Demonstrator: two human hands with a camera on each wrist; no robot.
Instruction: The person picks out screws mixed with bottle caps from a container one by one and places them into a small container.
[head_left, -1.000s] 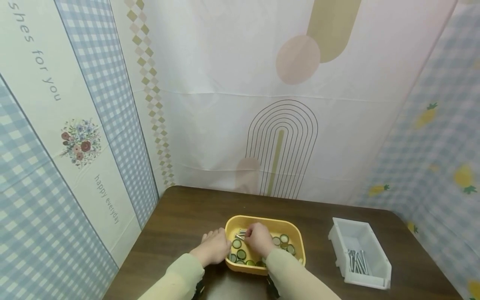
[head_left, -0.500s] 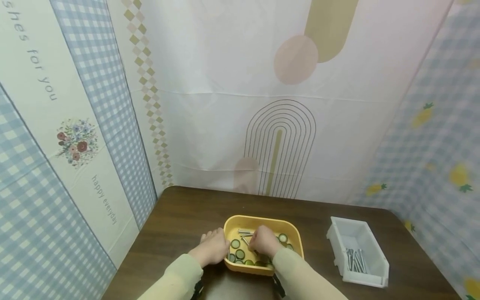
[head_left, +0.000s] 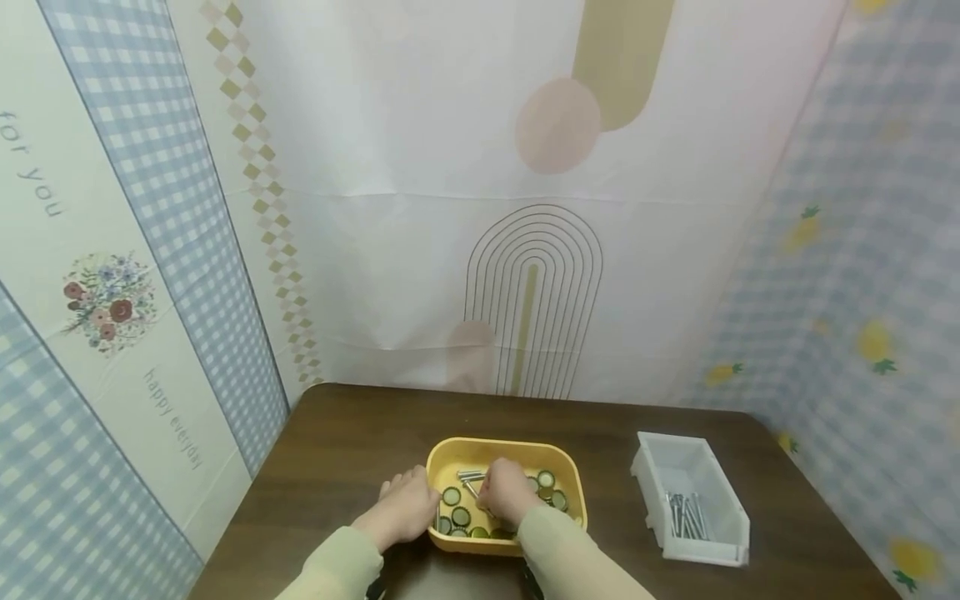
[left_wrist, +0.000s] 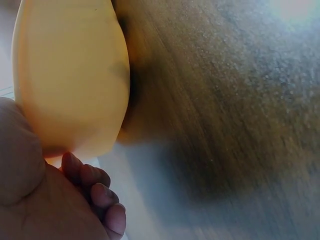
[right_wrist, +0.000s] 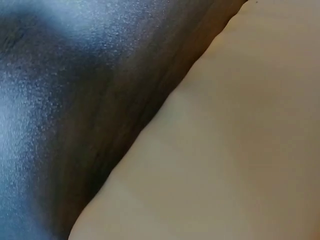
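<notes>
In the head view, a yellow plastic bin (head_left: 504, 446) holds green-edged bottle caps (head_left: 461, 517) and a few silver bolts (head_left: 470, 475). My left hand (head_left: 408, 504) grips the bin's left rim, its thumb over the edge. The left wrist view shows the curled fingers (left_wrist: 104, 195) against the outer wall. Inside the bin, my right hand (head_left: 508, 492) is curled with fingertips down, pinching the lower end of a slanted bolt (head_left: 471, 489); its palm is hidden. Only bare forearm or sleeve and tabletop fill the right wrist view.
A white open-fronted bin (head_left: 733, 508) stands to the right, with several long silver bolts (head_left: 686, 517) lying in it. Both bins are on a dark wooden table (head_left: 360, 417). Printed cloth (head_left: 390, 275) hangs behind and at both sides.
Within the yellow bin my right hand has shifted slightly right, the slanted bolt shifting with it and more bolts showing. My left hand stays on the rim. The head view has turned slightly right.
</notes>
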